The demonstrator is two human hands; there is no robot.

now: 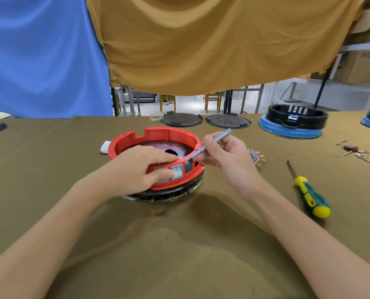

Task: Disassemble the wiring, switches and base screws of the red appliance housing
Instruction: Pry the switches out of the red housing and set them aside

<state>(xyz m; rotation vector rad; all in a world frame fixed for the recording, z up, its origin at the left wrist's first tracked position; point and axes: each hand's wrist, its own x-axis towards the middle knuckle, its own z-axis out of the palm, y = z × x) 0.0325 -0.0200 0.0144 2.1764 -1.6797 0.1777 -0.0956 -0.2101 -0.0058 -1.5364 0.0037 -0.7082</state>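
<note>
Two bare forearms reach over an olive-brown table cloth (179, 244) toward a red appliance housing (156, 137) at mid-table, seated on a black finned base (169, 194). The left hand (141, 167) grasps the housing's near wall, thumb pressed beside a grey rocker switch (177, 172). The right hand (225, 156) pinches a slim grey tool (212, 143) like a pen, its tip at the rim above an open switch slot. A detached switch with brass terminals (256, 157) lies just right of it; a green-and-yellow screwdriver (309, 195) rests farther right.
</note>
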